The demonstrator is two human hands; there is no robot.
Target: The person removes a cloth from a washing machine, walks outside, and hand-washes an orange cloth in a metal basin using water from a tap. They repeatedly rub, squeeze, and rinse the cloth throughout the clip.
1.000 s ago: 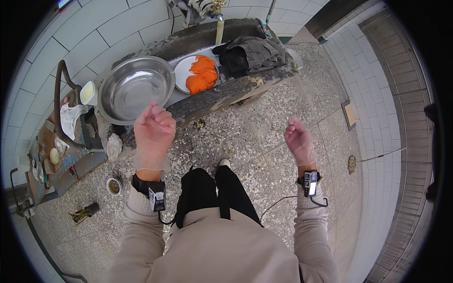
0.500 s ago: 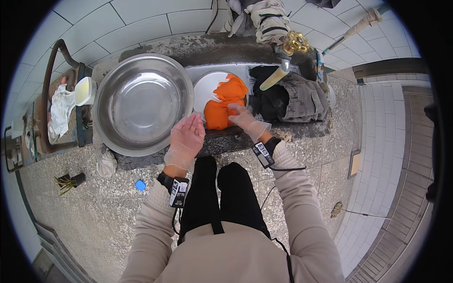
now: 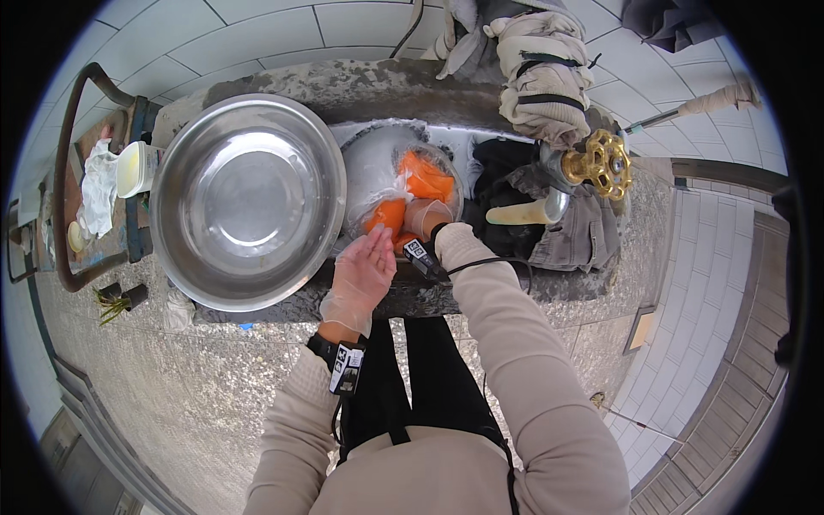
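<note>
A single head-worn fisheye looks steeply down from close above, the steel basin (image 3: 247, 199) upper left of the frame, the person's forearms entering from the lower edge.

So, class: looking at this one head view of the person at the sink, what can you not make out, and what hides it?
- Head view: the right hand covers part of the orange pieces, so its grip is unclear.
- How many orange pieces lie on the white plate: they overlap under a shiny clear film.
- Whether the left hand touches the plate: unclear from above.
- The tap spout below the brass tap handle: cloth hides it.
</note>
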